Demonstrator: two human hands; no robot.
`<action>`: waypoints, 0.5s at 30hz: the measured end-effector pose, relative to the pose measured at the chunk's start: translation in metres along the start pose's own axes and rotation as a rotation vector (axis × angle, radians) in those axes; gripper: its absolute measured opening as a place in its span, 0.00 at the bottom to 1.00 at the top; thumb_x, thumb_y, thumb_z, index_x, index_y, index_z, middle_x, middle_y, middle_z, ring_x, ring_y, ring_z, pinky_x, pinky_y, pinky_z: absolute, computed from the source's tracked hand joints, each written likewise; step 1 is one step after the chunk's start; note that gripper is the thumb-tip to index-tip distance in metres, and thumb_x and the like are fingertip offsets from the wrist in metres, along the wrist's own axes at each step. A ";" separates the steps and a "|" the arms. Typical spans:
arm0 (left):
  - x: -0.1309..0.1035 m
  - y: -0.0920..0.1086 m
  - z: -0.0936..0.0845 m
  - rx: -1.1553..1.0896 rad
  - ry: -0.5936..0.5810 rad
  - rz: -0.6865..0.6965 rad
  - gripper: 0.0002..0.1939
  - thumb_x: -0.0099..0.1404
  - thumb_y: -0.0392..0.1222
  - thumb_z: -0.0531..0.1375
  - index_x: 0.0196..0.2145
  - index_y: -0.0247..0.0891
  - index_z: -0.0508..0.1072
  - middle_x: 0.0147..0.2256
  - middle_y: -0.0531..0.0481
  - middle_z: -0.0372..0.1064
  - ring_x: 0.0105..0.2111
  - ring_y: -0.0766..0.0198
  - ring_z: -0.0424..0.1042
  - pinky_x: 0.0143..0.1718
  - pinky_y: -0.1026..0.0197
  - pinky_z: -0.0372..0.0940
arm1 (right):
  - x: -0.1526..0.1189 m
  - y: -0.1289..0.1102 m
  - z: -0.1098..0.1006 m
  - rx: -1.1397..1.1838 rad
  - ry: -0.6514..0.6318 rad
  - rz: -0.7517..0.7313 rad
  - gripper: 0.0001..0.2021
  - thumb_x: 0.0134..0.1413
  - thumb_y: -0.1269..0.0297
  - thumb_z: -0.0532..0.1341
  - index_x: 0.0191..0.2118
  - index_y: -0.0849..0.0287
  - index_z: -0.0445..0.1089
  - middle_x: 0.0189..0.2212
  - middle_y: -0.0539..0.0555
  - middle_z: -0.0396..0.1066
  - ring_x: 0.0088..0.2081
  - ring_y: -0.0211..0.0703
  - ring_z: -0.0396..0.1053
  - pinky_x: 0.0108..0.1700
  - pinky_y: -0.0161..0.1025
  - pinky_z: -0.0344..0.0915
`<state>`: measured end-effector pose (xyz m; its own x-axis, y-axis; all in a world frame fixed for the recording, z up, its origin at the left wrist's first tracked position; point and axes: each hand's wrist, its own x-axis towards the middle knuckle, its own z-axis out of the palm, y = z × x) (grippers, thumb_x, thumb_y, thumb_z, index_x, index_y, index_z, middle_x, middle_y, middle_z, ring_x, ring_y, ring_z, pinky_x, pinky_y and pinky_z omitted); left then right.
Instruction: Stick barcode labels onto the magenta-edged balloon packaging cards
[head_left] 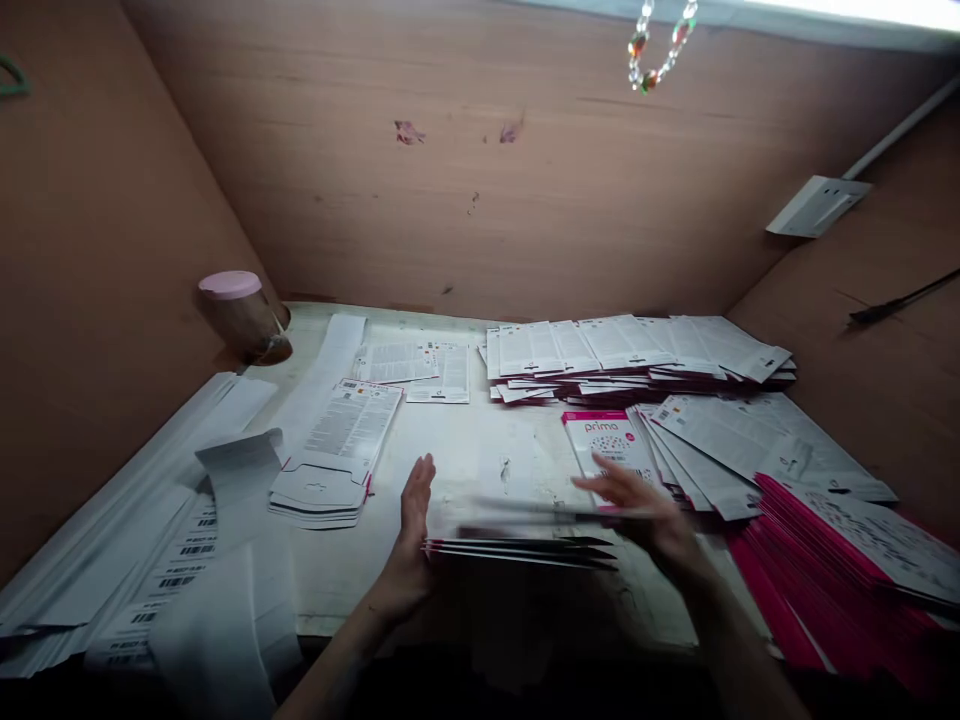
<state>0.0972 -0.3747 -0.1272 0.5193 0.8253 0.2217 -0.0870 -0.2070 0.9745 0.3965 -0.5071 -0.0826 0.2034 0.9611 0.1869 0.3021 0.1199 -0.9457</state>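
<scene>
My left hand (pixel 409 540) is held upright, fingers stretched, its palm at the left end of a small stack of flat card packs (pixel 517 550). The packs are seen edge-on, near the front of the table, with dark pointed flaps on their right. Just above them is another flat pack (pixel 525 512), smeared by motion. My right hand (pixel 649 510) is at the right end of this blurred pack, fingers spread and partly blurred. Whether it touches the pack is unclear. Behind it lies a pink and white "prima" pack (pixel 600 430).
Printed white packs (pixel 585 345) lie in overlapping rows at the back right. Pink-edged packs (pixel 840 560) are piled at the front right. Flat printed cards (pixel 345 440) lie left of centre. Barcode label strips (pixel 187 560) and a pink-lidded jar (pixel 244 315) are at the left.
</scene>
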 end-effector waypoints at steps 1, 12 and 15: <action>0.001 0.002 0.001 0.004 -0.044 -0.044 0.47 0.57 0.50 0.67 0.66 0.49 0.45 0.67 0.41 0.43 0.66 0.47 0.46 0.65 0.44 0.47 | -0.023 0.009 0.014 0.090 0.021 0.015 0.44 0.48 0.31 0.56 0.63 0.58 0.57 0.49 0.66 0.73 0.53 0.61 0.69 0.53 0.56 0.65; 0.014 0.038 0.007 0.057 -0.192 0.083 0.17 0.61 0.39 0.65 0.46 0.44 0.66 0.47 0.46 0.64 0.55 0.54 0.62 0.58 0.49 0.57 | -0.045 0.020 0.107 -0.043 0.556 -0.313 0.13 0.58 0.58 0.61 0.48 0.53 0.65 0.41 0.55 0.72 0.48 0.50 0.70 0.59 0.63 0.59; 0.022 0.054 0.007 0.039 -0.165 0.159 0.15 0.62 0.37 0.64 0.45 0.43 0.66 0.44 0.48 0.65 0.51 0.57 0.65 0.56 0.51 0.59 | -0.031 0.016 0.098 0.068 0.516 -0.335 0.12 0.55 0.62 0.64 0.44 0.53 0.66 0.41 0.55 0.72 0.47 0.50 0.71 0.58 0.62 0.61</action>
<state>0.1100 -0.3710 -0.0703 0.6338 0.6842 0.3608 -0.1480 -0.3505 0.9248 0.3034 -0.5110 -0.1295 0.5370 0.6261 0.5653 0.3708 0.4267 -0.8249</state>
